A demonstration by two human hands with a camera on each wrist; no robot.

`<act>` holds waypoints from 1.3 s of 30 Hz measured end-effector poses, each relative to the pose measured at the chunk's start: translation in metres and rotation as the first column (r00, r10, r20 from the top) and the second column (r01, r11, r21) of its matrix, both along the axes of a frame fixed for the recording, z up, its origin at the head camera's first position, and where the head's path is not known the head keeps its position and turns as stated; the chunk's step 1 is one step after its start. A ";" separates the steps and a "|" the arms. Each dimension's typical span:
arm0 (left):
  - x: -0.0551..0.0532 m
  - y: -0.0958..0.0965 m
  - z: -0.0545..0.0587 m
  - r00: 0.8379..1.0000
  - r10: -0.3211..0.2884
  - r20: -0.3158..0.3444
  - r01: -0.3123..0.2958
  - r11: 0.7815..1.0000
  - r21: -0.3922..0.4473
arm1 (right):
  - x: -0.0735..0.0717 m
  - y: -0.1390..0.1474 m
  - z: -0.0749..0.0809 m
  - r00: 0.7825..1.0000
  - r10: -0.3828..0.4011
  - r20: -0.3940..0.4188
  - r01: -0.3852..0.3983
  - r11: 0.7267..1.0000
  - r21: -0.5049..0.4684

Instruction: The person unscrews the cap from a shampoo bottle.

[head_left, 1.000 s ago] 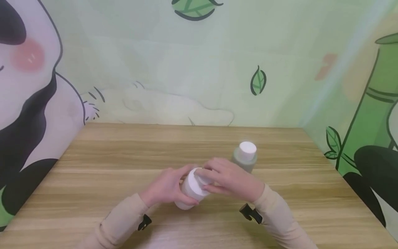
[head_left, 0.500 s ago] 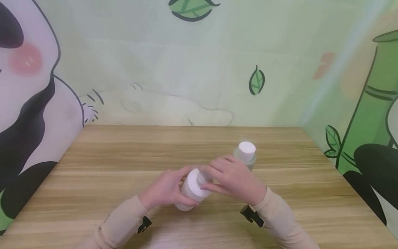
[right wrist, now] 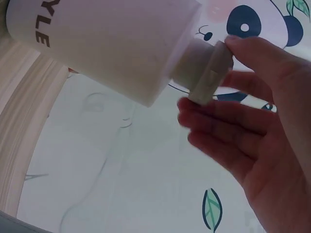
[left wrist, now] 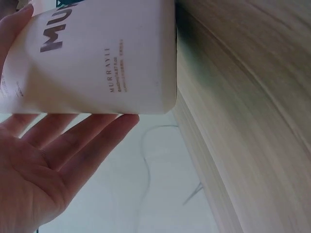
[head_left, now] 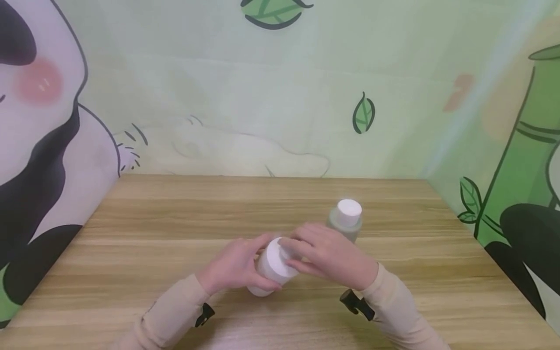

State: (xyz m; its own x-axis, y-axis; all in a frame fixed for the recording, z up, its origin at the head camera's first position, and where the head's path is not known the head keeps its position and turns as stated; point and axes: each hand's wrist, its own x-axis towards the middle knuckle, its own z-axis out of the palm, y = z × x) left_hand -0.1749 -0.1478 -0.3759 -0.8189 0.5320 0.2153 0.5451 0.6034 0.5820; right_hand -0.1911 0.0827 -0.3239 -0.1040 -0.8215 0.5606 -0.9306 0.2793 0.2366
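A white bottle (head_left: 276,262) with dark lettering leans to the right at the middle of the table. My left hand (head_left: 234,265) grips its body, thumb on the near side and fingers round the far side. In the left wrist view the printed side of the bottle shows, its base end close to the wood. My right hand (head_left: 325,253) pinches the pale cap (right wrist: 212,73) at the bottle's top between thumb and fingertips. The cap sits on the neck; in the head view my right fingers mostly hide it.
Behind my right hand stands a second bottle (head_left: 345,226), greyish green with a white cap. All of this is on a wood-grain table (head_left: 175,209). A printed backdrop (head_left: 218,97) with pandas and bamboo rises along the table's far edge and sides.
My right fingers shift and re-set at the cap with small movements. The left hand and the bottle keep nearly the same place.
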 end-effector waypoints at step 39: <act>0.001 0.000 0.001 0.999 0.037 -0.014 -0.037 0.999 -0.028 | 0.003 -0.004 -0.003 0.991 -0.104 0.086 0.107 0.994 -0.035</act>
